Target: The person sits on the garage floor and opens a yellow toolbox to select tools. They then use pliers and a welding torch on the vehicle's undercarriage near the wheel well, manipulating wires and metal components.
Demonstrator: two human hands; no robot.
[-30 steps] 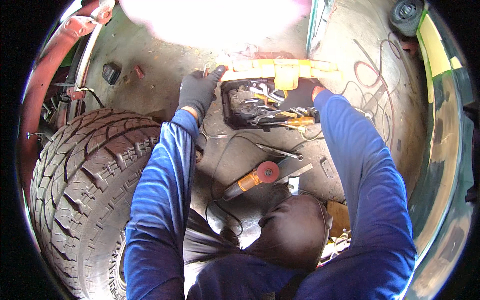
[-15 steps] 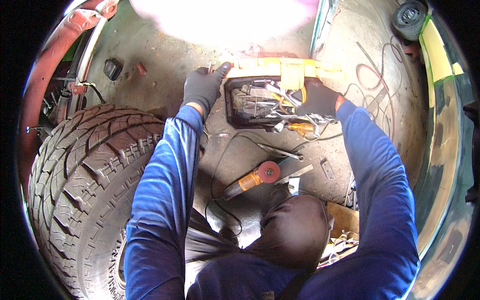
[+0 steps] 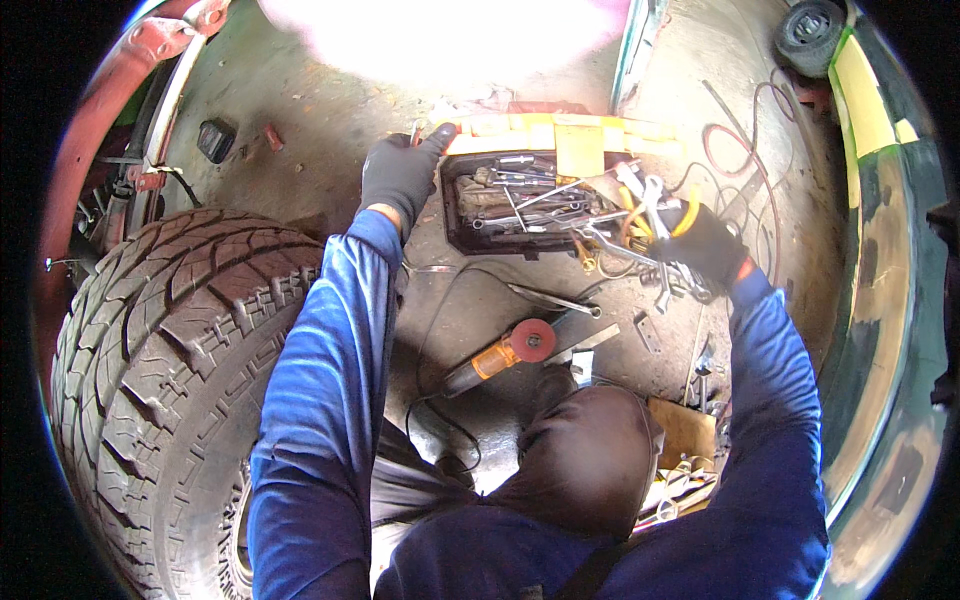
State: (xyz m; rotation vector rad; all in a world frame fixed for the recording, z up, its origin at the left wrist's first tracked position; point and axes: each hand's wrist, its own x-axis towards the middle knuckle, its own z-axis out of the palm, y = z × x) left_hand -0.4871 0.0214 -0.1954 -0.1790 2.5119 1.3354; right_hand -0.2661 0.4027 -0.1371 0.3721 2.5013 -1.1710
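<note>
The open toolbox (image 3: 520, 205), yellow-lidded and crammed with steel wrenches, sits on the concrete floor (image 3: 330, 130) (angle grinder (image 3: 500, 355) nearby). The gloved left hand (image 3: 400, 175) grips its lid corner; the right hand (image 3: 700, 240) clutches a wrench (image 3: 640, 258).

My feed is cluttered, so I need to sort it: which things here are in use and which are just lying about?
In use:
- toolbox, its corner touched by the left hand
- wrenches, where the right hand is; grip unclear

Lying about:
- angle grinder on the floor
- tyre at left
- small wheel at top right
- hose by the toolbox
</note>
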